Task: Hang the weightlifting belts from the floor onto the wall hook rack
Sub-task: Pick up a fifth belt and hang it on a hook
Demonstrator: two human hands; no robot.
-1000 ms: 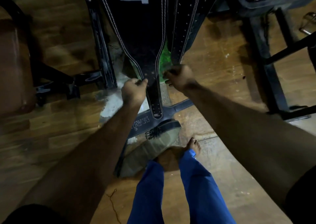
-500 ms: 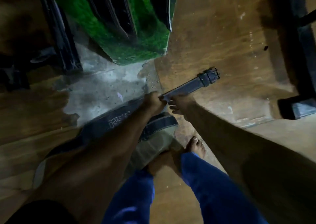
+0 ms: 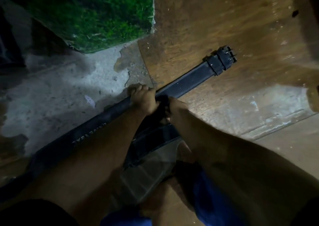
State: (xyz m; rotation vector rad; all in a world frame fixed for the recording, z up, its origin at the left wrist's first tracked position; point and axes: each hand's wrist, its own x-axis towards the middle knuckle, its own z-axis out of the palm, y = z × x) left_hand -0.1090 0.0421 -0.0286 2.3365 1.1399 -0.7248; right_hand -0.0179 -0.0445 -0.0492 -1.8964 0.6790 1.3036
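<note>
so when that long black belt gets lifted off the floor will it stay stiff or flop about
The black belt will probably droop at both ends, since the left hand and right hand grip it near the middle. It lies fairly straight on the floor, so it is likely thick and only bends slowly. The buckle end looks heavier and may swing.

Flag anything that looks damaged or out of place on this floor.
The wooden floor covering is broken away beside the green turf, exposing bare grey concrete with a ragged, chipped edge. A second belt lies bunched under the black belt both hands hold.
</note>
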